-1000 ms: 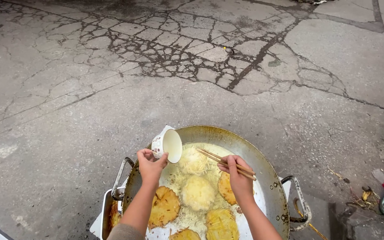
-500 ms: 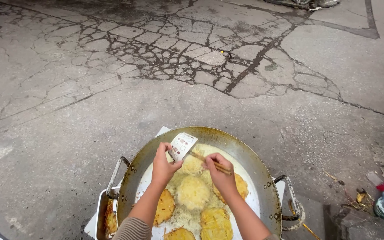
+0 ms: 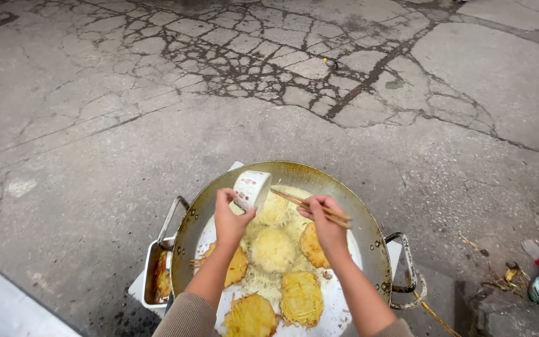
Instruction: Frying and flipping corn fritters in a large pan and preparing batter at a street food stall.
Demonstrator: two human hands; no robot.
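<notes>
At the far left we see a small metal tray beside our big round metal pan. Our left hand wraps its fingers around one small white cup, tipped sideways over the pan. Six round yellow noodle cakes fry there. Our right hand pinches two wooden chopsticks, lying nearly flat, tips pointing left toward the cup.

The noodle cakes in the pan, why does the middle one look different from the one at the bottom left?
The middle cake is pale yellow, while the bottom-left cake is darker, golden-brown. The middle cake sits in bubbling oil in the pan, among the other cakes; the bottom-left cake lies at the near edge of the view. Both are round noodle nests of about the same size.
</notes>
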